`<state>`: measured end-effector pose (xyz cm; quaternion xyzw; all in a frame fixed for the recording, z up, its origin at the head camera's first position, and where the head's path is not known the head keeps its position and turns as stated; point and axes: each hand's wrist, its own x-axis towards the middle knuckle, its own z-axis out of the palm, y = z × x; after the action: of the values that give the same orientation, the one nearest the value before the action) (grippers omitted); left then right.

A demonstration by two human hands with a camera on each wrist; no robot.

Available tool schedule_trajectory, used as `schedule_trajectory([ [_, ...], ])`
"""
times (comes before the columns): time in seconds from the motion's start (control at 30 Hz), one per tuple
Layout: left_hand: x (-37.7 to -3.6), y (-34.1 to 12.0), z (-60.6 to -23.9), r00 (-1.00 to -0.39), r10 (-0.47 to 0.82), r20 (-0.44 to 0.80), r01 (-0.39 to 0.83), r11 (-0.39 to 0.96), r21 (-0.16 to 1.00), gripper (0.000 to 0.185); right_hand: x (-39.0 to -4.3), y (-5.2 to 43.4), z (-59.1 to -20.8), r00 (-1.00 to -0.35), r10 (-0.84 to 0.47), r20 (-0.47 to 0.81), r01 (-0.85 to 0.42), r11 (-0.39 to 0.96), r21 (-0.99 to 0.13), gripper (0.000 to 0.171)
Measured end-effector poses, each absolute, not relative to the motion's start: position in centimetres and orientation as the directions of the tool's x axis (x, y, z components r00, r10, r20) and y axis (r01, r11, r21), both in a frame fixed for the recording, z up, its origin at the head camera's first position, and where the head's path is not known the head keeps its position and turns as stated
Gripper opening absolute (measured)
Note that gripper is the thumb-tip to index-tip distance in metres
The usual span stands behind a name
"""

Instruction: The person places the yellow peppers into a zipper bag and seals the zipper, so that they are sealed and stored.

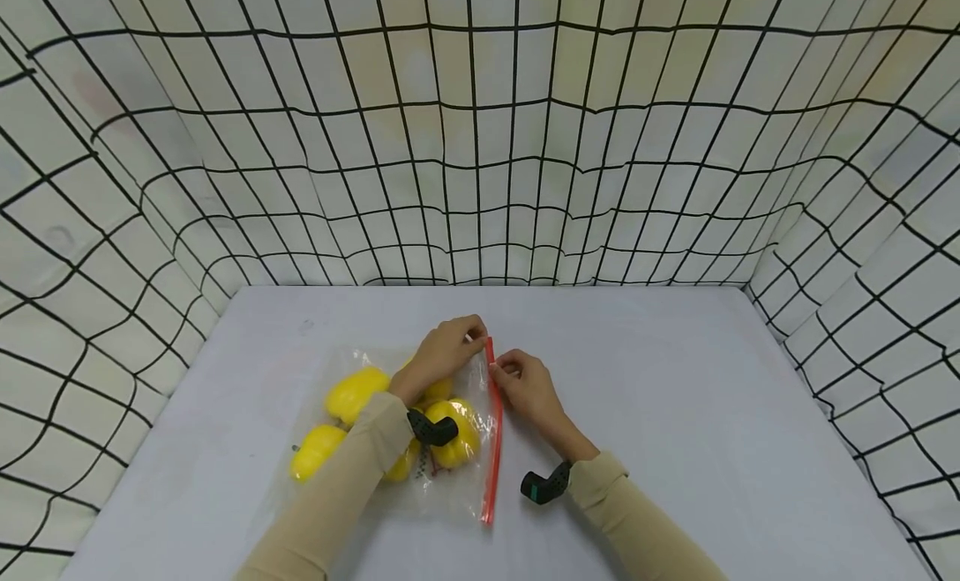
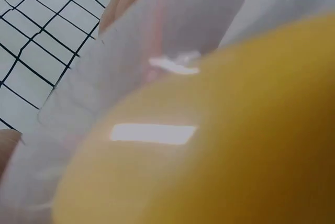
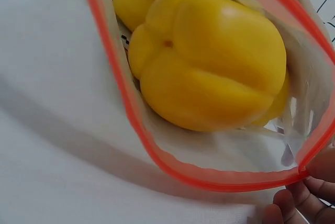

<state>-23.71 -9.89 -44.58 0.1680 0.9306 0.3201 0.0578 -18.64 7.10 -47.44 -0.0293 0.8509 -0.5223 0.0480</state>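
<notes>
A clear bag point(image 1: 420, 431) lies flat on the grey bench point(image 1: 675, 414), just in front of the person, with several yellow peppers point(image 1: 352, 393) inside. Its red zip strip point(image 1: 492, 448) runs along the right edge, so the mouth faces the right hand.

The left hand point(image 1: 442, 352) reaches over the bag, its forearm lying across the peppers, and its grip pinches the far end of the strip, seemingly to hold that corner steady. The right hand point(image 1: 525, 385) meets it from the other side; its fingertips point(image 3: 293, 205) pinch the strip at the same far corner. With both grips at one point, the two lips of the mouth are kept together there.

The right wrist view shows the mouth gaping nearer the camera: the red strip point(image 3: 172, 166) curves open around one pepper point(image 3: 209, 56), which lies just inside the opening. The left wrist view is filled by a blurred pepper point(image 2: 209, 145) behind plastic film.

A wall of white cloth with a black grid point(image 1: 480, 147) surrounds the bench on three sides.
</notes>
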Motion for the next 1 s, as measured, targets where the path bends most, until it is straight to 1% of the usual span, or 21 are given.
schedule_trajectory([
  [0.17, -24.0, -10.1, -44.2, -0.935, 0.354, -0.014, 0.267, 0.730, 0.629, 0.017, -18.0, 7.2, -47.3, -0.991, -0.115, -0.067, 0.009, 0.447, -0.895, 0.017],
  [0.4, -24.2, -10.4, -43.4, -0.945, 0.326, 0.023, 0.269, 0.736, 0.621, 0.016, -17.1, 7.4, -47.3, -0.988, -0.130, -0.088, 0.018, 0.461, -0.887, 0.021],
  [0.6, -24.3, -10.4, -43.0, -0.949, 0.315, 0.029, 0.261, 0.729, 0.632, 0.017, -16.1, 7.8, -47.1, -0.982, -0.149, -0.118, 0.043, 0.431, -0.901, 0.019],
  [0.8, -24.3, -10.4, -42.8, -0.951, 0.306, 0.037, 0.259, 0.727, 0.636, 0.015, -15.2, 8.2, -47.3, -0.979, -0.160, -0.124, 0.040, 0.448, -0.893, 0.021],
  [1.0, -24.2, -10.4, -42.8, -0.954, 0.293, 0.060, 0.263, 0.726, 0.635, 0.015, -14.3, 8.4, -47.4, -0.977, -0.168, -0.133, 0.047, 0.434, -0.899, 0.018],
])
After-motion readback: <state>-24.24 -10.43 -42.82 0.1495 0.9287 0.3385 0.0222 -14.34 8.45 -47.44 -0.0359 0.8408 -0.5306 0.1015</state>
